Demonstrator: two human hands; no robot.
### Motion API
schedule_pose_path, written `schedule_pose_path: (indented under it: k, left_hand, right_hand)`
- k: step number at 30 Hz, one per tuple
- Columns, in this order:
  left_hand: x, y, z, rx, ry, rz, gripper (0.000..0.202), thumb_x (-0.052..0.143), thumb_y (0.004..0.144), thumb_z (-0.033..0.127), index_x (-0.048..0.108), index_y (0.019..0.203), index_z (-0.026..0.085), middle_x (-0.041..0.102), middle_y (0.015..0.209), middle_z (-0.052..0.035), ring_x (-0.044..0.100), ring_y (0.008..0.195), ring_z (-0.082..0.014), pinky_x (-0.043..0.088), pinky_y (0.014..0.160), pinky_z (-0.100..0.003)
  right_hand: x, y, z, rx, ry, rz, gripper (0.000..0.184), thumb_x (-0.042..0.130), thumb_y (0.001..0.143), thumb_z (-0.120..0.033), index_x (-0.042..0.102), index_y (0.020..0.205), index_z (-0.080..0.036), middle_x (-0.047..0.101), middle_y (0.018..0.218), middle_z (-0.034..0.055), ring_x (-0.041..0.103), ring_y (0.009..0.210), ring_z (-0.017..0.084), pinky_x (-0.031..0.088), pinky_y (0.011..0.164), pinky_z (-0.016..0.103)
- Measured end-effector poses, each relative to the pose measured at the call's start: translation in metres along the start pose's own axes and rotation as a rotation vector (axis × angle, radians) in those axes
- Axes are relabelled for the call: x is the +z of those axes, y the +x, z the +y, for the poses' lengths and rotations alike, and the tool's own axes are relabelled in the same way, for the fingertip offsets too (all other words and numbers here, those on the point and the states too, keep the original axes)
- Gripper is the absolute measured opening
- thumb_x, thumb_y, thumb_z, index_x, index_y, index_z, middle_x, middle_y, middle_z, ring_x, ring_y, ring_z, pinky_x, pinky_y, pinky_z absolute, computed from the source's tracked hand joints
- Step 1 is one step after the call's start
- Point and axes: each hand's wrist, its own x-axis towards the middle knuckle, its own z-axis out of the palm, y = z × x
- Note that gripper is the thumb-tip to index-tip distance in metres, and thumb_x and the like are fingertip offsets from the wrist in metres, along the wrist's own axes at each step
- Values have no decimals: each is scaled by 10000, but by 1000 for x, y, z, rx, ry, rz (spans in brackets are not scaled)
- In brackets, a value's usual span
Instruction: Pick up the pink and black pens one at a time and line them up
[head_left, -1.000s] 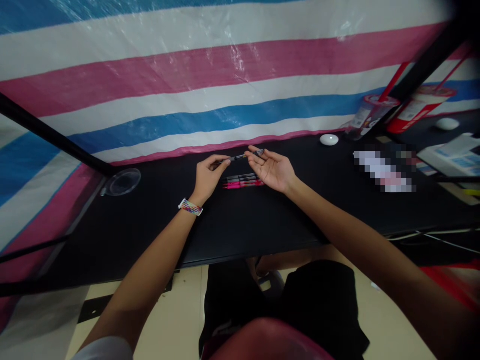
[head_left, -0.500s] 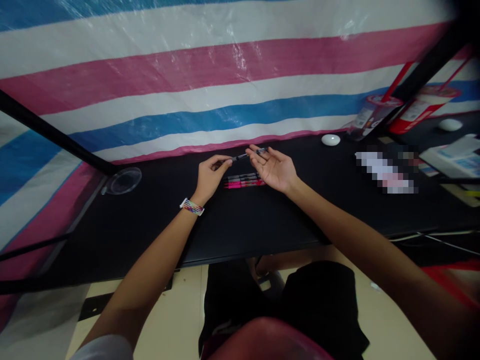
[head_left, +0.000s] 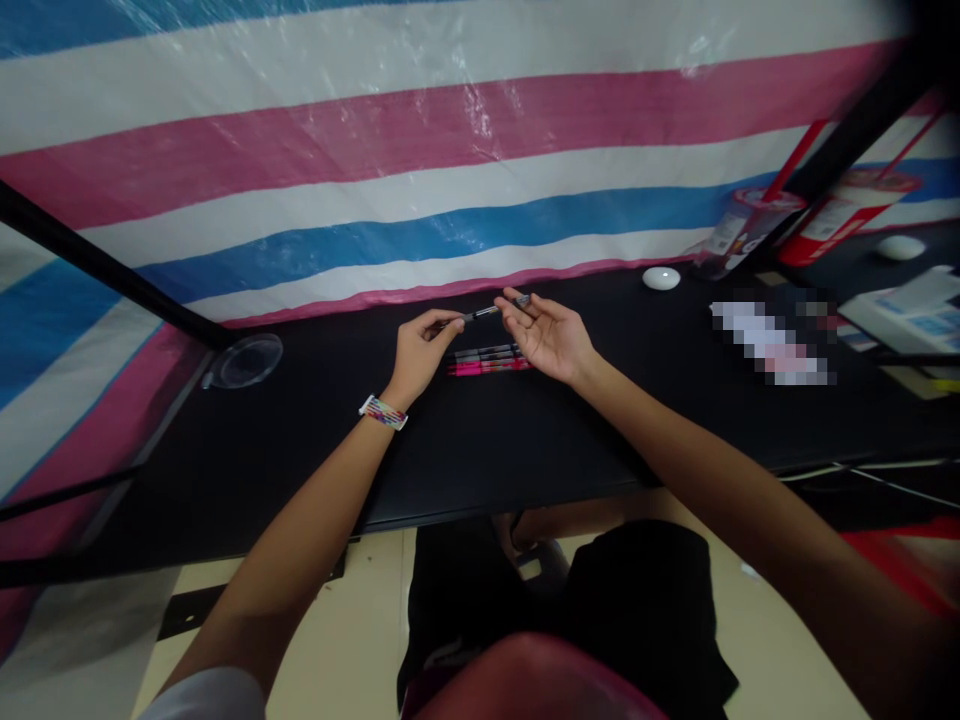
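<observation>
Above the black desk, my left hand [head_left: 424, 350] pinches a slim dark pen [head_left: 484, 312] between thumb and fingers. My right hand [head_left: 549, 338] is turned palm up with its fingers bent around the pen's other end. A dark piece of that end shows between its thumb and fingers; whether it is a separate cap I cannot tell. Just below both hands lies a row of several pens [head_left: 487, 361], dark ones at the back and pink ones at the front. The right fingers cover the row's right end.
A clear round plastic lid [head_left: 246, 362] lies at the desk's left. To the right are a white oval object [head_left: 661, 278], a cup with a red straw [head_left: 750, 230], a red-and-white cup [head_left: 844, 220] and a blurred-out item [head_left: 772, 345]. A striped plastic sheet [head_left: 450, 150] hangs behind the desk [head_left: 300, 470].
Both hands stay nearly in place with the pen between them. The right hand has shifted very slightly, and the dark piece in its fingers sits a little further left.
</observation>
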Motion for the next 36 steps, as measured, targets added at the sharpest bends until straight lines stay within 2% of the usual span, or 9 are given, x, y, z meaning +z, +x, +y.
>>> schedule_pose_path:
  k: [2, 5, 8, 13, 16, 19, 22, 27, 36]
  left_hand:
    - [0, 0, 0, -12, 12, 0, 131, 779, 952, 345, 838, 994, 236, 854, 947, -57, 787, 894, -221, 635, 881, -384]
    - [-2, 0, -2, -24, 24, 1, 133, 768, 964, 350, 830, 986, 234, 845, 914, -52, 781, 888, -218, 632, 883, -381]
    - [-2, 1, -6, -36, 20, -20, 173, 744, 989, 381, 824, 992, 228, 839, 914, -60, 779, 912, -220, 625, 910, -387]
    - [-3, 2, -13, -6, 1, -66, 231, 829, 909, 346, 803, 1116, 248, 840, 1126, -70, 774, 973, -223, 621, 915, -388]
    - [-4, 3, -13, 6, 48, -64, 174, 813, 920, 337, 804, 1066, 243, 839, 1111, -65, 771, 1005, -235, 614, 941, -402]
    - [-5, 2, -13, -14, 67, -72, 139, 768, 960, 362, 804, 993, 232, 839, 1027, -57, 767, 963, -236, 614, 929, -408]
    - [-6, 2, -14, -34, 64, -101, 125, 760, 963, 349, 807, 954, 234, 834, 970, -50, 761, 905, -229, 609, 893, -403]
    - [-6, 2, -17, -31, 92, -140, 111, 786, 932, 297, 815, 1022, 241, 845, 1056, -54, 776, 965, -235, 596, 938, -414]
    - [-11, 0, -19, 18, 351, -191, 55, 771, 951, 274, 826, 959, 270, 841, 1007, -39, 738, 966, -257, 538, 990, -467]
  right_hand:
    - [-2, 1, 1, 14, -17, 4, 419, 680, 950, -518, 770, 1217, -209, 815, 1158, 128, 765, 1050, 278, 667, 844, 402]
    - [-6, 3, 3, -12, -66, 37, 326, 820, 854, -390, 808, 1131, -220, 802, 989, 83, 710, 819, 210, 619, 721, 361]
    - [-9, 4, 6, -79, -168, 97, 287, 878, 803, -315, 818, 1064, -213, 787, 949, 69, 648, 742, 180, 566, 659, 347]
    - [-10, 7, 8, -96, -251, 121, 308, 900, 809, -425, 805, 990, -195, 795, 921, 87, 623, 670, 158, 521, 573, 313]
    - [-12, 8, 10, -109, -274, 112, 326, 904, 807, -479, 796, 926, -195, 784, 874, 88, 625, 637, 157, 520, 544, 309]
    - [-18, 11, 13, -189, -390, 115, 302, 880, 825, -462, 813, 971, -207, 774, 880, 75, 653, 655, 174, 544, 566, 329]
    - [-26, 13, 14, -282, -627, 140, 261, 827, 868, -406, 840, 1044, -214, 755, 851, 56, 664, 674, 189, 547, 612, 350]
    - [-31, 12, 11, -334, -968, 155, 195, 761, 910, -322, 875, 1020, -209, 800, 839, 67, 696, 747, 228, 564, 771, 407]
    - [-35, 10, 15, -380, -1152, 15, 192, 731, 907, -226, 875, 1033, -206, 804, 950, 82, 719, 805, 239, 583, 805, 408]
